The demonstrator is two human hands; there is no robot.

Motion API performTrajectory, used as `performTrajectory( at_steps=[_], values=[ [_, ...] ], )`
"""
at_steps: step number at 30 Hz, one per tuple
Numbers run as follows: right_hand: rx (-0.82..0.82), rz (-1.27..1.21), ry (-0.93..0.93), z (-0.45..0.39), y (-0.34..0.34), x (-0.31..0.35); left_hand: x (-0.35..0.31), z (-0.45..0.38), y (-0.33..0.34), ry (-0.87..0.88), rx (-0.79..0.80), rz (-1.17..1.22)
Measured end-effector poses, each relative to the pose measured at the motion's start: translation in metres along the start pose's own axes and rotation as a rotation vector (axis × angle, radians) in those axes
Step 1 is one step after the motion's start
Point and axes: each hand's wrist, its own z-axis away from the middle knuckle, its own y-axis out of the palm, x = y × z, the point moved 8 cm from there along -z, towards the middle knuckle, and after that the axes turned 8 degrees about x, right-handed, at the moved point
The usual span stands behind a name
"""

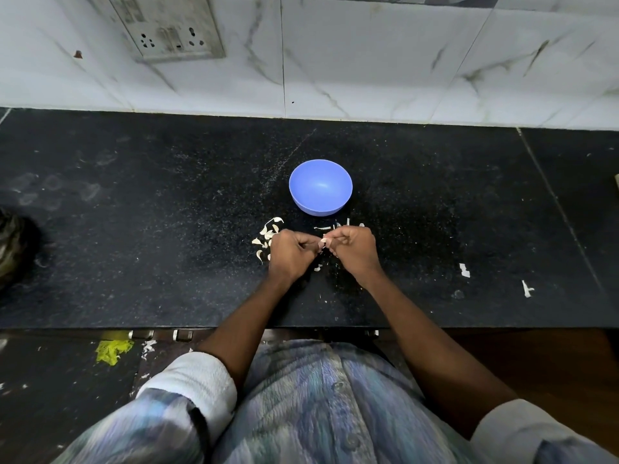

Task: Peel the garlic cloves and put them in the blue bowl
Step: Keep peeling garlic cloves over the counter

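Both hands are pinching one garlic clove (323, 243) between them, the left hand (290, 254) and right hand (352, 248) curled around it, just before the blue bowl (320, 186) on the black table (134, 229). Loose peels (268, 234) are lying beside the left hand.

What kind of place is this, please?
Probably a home kitchen: a black stone counter against a marble-tiled wall with a socket panel, and garlic cloves beside a blue bowl.

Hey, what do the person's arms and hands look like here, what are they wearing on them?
Both hands, left hand and right hand, are bare: no gloves, rings or watch show. The forearms are bare too. The shirt, a streaky blue-grey pattern with buttons, has its sleeves rolled up, showing a pale lining at the left cuff.
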Motion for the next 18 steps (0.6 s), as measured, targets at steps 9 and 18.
performTrajectory(
  at_steps=[9,18],
  values=[
    [0.074,-0.618,0.591,0.006,0.02,-0.039,-0.032,0.005,0.007,0.479,0.003,-0.654],
    [0.017,-0.301,-0.042,0.001,-0.001,-0.002,0.012,-0.004,0.011,-0.358,0.03,0.633]
  ],
)
